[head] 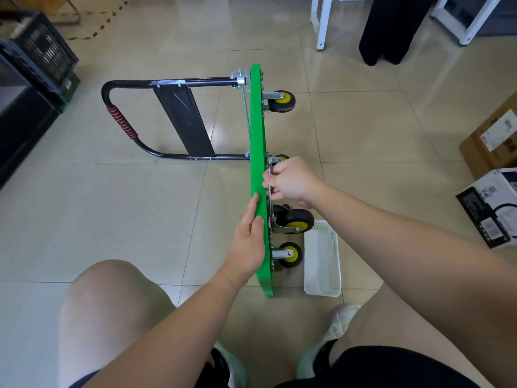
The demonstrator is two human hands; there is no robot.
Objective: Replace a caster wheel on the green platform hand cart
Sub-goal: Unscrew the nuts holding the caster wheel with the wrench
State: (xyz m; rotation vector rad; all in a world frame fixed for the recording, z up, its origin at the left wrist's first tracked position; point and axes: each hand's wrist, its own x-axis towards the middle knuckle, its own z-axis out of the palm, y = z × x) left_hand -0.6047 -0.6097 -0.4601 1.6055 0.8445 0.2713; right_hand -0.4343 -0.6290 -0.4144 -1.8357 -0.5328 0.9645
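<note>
On the tipped cart [256, 135], four wheels [282, 101]; left fingers [255, 203] flat, right fingers [270, 180] pinch tool [268, 201].

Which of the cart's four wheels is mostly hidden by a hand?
The second wheel from the far end, tucked behind the right hand. Only a sliver of its yellow hub shows, while the other three are in plain view.

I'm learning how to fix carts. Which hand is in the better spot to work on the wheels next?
Probably the right hand: it is on the wheel side, pinching a thin metal tool by the green platform. The left hand rests on the platform's top edge, likely steadying it.
</note>
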